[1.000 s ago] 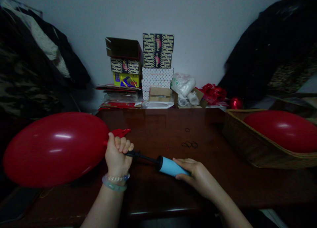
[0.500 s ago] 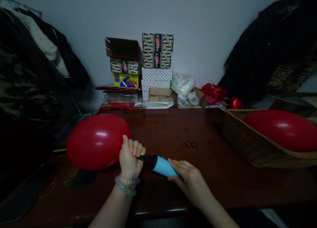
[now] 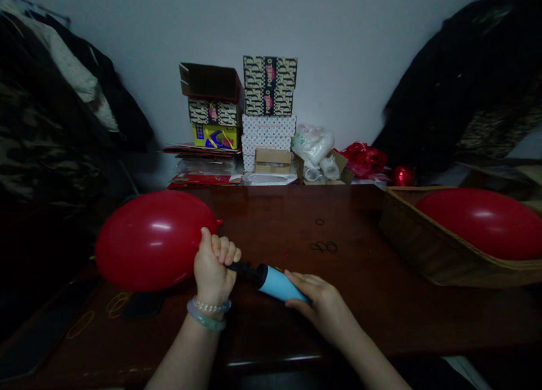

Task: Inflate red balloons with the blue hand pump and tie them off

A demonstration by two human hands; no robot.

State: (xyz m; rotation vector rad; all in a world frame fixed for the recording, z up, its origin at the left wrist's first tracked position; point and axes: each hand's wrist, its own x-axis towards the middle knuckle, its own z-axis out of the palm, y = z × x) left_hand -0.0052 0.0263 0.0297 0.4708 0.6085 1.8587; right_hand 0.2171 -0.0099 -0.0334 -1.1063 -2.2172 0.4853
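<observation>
A large inflated red balloon [image 3: 148, 240] lies at the left, against the fist of my left hand [image 3: 215, 266]. That hand is closed around the balloon's neck and the black nozzle end of a hand pump; the join itself is hidden by the fingers. The pump's light blue barrel [image 3: 282, 284] slants down to the right. My right hand [image 3: 319, 305] grips the barrel, with its thumb below and its fingers over the top. A small red tip shows at the balloon's right edge, just above my left hand.
A woven basket [image 3: 449, 254] with another red balloon [image 3: 483, 220] stands at the right. Black rubber bands [image 3: 324, 247] lie mid-table, yellow bands [image 3: 117, 304] and a dark flat object [image 3: 143, 304] at left. Stacked boxes [image 3: 269, 127] and plastic bags [image 3: 313, 146] line the back.
My left hand and the balloon have moved a little to the left, and the balloon looks slightly larger. The red tip at its edge now shows. The blue barrel and my right hand have barely shifted.
</observation>
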